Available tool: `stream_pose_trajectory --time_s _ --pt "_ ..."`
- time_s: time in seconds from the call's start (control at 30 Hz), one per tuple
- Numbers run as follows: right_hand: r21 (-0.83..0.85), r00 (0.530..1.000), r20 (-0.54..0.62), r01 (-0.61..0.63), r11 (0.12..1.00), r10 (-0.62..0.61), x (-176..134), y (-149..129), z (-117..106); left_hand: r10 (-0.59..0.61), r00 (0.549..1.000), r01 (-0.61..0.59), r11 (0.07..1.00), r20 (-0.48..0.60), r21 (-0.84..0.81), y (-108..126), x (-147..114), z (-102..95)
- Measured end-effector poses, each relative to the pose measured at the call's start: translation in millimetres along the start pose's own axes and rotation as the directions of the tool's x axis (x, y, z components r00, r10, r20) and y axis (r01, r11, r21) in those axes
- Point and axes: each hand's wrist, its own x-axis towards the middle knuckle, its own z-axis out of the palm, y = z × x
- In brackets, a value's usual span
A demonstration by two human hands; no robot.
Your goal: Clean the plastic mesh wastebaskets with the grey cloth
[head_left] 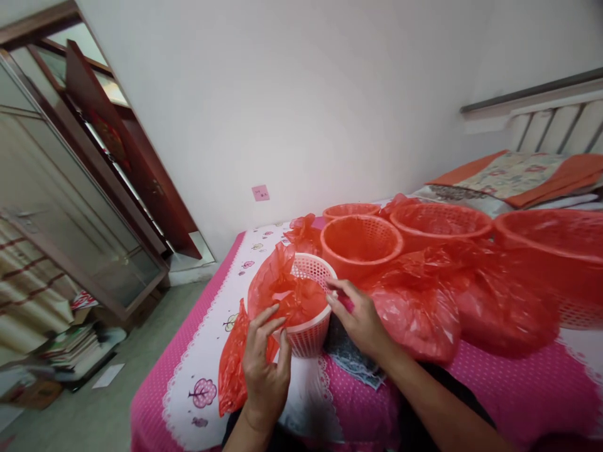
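Note:
A small white slotted plastic basket [308, 336] stands upright before me on the bed. A thin red plastic bag [273, 282] hangs over its left rim and lies loosely bunched inside. At the near left of the basket is my left hand [267, 361], its thumb and fingers apart, the fingertips close to the bag. On the right side, my right hand [360, 317] has thumb and index finger at the basket's rim, closed about it. Another crumpled red bag [233, 364] lies left of the basket. Dark grey cloth [353, 355] shows under my right hand.
Several red-lined baskets, including a round one [362, 242] and a large one [556, 245], stand behind and to the right. Filled red bags [414, 314] lie before them. Folded bedding [522, 179] is at far right. The bed's left edge [174, 370] drops to the floor.

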Motion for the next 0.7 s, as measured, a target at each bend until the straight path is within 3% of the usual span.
stream_pose_trajectory --time_s 0.1,0.17,0.23,0.3,0.37,0.57,0.7 --pt "0.097 0.997 0.038 -0.077 0.992 0.074 49 0 31 0.035 0.999 -0.035 0.999 0.011 -0.006 5 -7 -0.1" --pt "0.034 0.992 0.069 -0.108 0.994 0.105 73 3 49 0.055 0.998 -0.054 0.998 0.025 -0.007 9 -11 0.5" --pt "-0.062 0.971 0.195 -0.131 0.989 0.141 85 7 64 0.07 0.997 -0.069 0.998 0.037 -0.008 12 -15 1.0" --pt "-0.108 0.925 0.346 -0.125 0.986 0.155 88 12 73 0.073 0.996 -0.073 0.997 0.051 -0.009 13 -18 0.7" --pt "-0.113 0.895 0.419 -0.116 0.987 0.153 85 17 76 0.071 0.996 -0.071 0.997 0.058 -0.012 12 -20 -0.4" --pt "-0.148 0.93 0.347 -0.078 0.986 0.125 74 13 68 0.067 0.996 -0.065 0.997 0.057 -0.039 13 -19 -1.1" --pt "-0.352 0.825 0.533 0.012 0.936 0.19 70 -1 73 0.037 0.997 -0.032 0.997 0.068 -0.07 22 -19 3.5"
